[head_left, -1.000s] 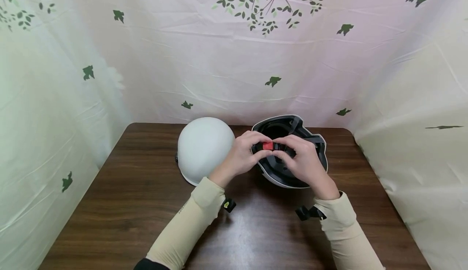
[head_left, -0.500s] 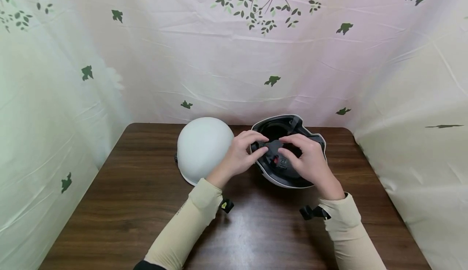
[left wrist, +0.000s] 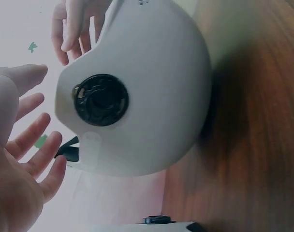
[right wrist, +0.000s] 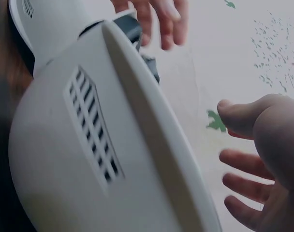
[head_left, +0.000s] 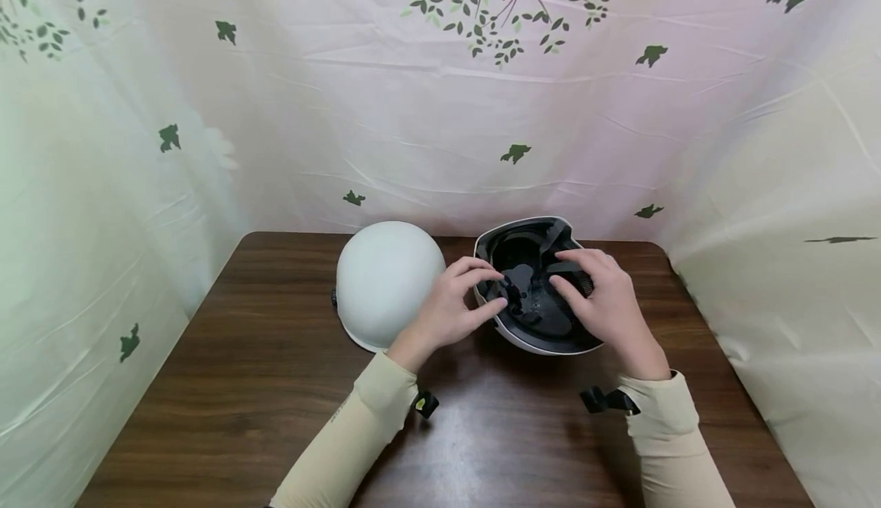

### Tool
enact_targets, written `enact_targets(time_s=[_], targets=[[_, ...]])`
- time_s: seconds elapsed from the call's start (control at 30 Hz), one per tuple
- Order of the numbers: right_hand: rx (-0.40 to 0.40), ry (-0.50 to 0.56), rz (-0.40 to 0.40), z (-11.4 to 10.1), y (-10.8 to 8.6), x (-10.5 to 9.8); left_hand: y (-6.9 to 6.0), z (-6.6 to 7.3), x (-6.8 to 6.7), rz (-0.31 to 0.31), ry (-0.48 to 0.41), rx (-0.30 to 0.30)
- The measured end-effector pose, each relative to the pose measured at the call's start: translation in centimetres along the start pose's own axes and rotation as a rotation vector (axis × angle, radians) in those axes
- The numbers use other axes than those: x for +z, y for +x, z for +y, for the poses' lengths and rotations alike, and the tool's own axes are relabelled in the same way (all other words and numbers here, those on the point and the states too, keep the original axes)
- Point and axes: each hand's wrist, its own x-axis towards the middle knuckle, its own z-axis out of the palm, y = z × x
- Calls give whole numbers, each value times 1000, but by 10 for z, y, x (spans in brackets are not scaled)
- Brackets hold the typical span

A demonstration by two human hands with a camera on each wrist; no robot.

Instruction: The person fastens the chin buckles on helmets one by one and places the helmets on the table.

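Note:
A white helmet (head_left: 523, 340) lies upside down at the back right of the table, its black lining and dark chin strap (head_left: 515, 294) showing. My left hand (head_left: 450, 305) hovers over its left rim, thumb and fingers spread. Over its right side, my right hand (head_left: 606, 297) is likewise spread and holds nothing. In the left wrist view the helmet's shell carries a round black disc (left wrist: 101, 100), apart from the left fingers. Slotted vents (right wrist: 94, 128) show on the shell in the right wrist view, with the right fingers (right wrist: 246, 186) clear of the rim.
A second white helmet (head_left: 388, 282) sits dome up just left of the first, close to my left forearm. The brown wooden table (head_left: 241, 355) ends at a pale curtain (head_left: 413, 125) printed with leaves and birds. Black wrist straps (head_left: 609, 401) sit at both cuffs.
Both hands were pinching a red and black strap buckle above the helmet. They have let it go, and it has dropped inside. The right hand has drawn away to the right.

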Motion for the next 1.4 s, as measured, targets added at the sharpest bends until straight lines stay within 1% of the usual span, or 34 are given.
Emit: enact_targets(time_s=[0.07, 0.17, 0.27, 0.37, 0.47, 0.57, 0.63, 0.77, 0.87, 0.97, 1.07, 1.2, 1.4], targets=[[44, -7, 7, 4, -2, -4, -4, 0, 1, -20, 30, -23], [107, -14, 22, 10, -5, -9, -10, -1, 3, -30, 53, -42], [164, -20, 28, 15, -10, -13, -14, -3, 6, -22, 56, -45], [221, -41, 7, 20, -15, -16, -18, -5, 8, -3, 52, -47], [283, -71, -47, 26, -20, -18, -23, -8, 10, 39, 40, -45], [335, -86, -108, 30, -24, -20, -27, -10, 12, 106, 21, -39], [353, -84, -133, 33, -27, -20, -29, -12, 13, 154, 16, -31], [360, -64, -154, 37, -29, -20, -30, -15, 15, 226, 38, -16], [354, -48, -154, 38, -30, -19, -30, -16, 14, 250, 62, -21], [354, -27, -153, 39, -30, -19, -30, -15, 13, 246, 79, -46], [363, -4, -163, 38, -31, -19, -31, -15, 12, 228, 91, -71], [366, 31, -166, 37, -31, -19, -33, -15, 14, 223, 100, -80], [362, 91, -133, 36, -28, -22, -35, -17, 17, 219, 119, -85]])
